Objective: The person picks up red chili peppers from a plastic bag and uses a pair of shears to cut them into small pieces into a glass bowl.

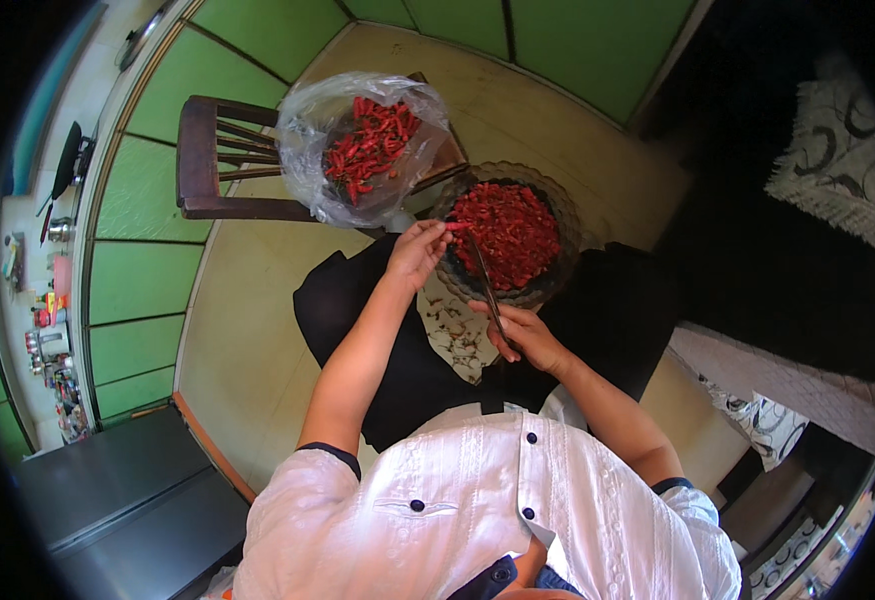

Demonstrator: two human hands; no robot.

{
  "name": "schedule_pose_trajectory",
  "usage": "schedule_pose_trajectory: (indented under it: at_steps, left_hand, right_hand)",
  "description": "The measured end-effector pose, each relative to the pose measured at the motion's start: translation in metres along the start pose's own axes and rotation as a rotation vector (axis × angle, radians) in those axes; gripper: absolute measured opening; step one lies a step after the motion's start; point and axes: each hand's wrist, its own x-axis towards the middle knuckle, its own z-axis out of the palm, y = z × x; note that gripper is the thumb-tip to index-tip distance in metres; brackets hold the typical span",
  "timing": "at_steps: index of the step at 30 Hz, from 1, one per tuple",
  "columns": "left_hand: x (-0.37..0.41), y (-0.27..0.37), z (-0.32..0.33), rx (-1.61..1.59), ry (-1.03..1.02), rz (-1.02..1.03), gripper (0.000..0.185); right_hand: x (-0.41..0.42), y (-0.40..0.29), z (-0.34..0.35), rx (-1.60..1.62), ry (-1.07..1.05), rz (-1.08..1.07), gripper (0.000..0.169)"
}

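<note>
My left hand [420,253] pinches a red chili pepper [457,225] between thumb and fingers, at the left rim of a scalloped glass bowl [568,214]. Chopped red chili pieces [508,234] fill much of that bowl. In my right hand [521,336] is a pair of scissors [487,285], with the blades reaching over the bowl towards the pepper. Whether the blades touch the pepper I cannot tell. Whole red chilies [373,142] lie in a clear plastic bag [306,154], which stands open on a wooden chair [198,157].
Chili stems and scraps [458,330] lie on the floor between my knees. Green cabinets [144,240] line the left and far sides, under a counter with a wok [68,161]. A grey refrigerator [137,480] is at lower left, and a fringed patterned cloth [842,157] at right.
</note>
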Motion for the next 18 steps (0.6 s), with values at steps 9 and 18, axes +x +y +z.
schedule_pose_trajectory:
  at_steps: [9,18]
  left_hand:
    - [-0.030,-0.020,0.021,0.306,-0.020,-0.108,0.016]
    - [-0.030,-0.026,0.021,0.236,0.044,-0.051,0.023]
  right_hand:
    - [0.000,0.004,-0.002,0.035,0.079,0.072,0.038]
    - [-0.001,0.000,0.003,0.107,0.132,-0.004,0.038]
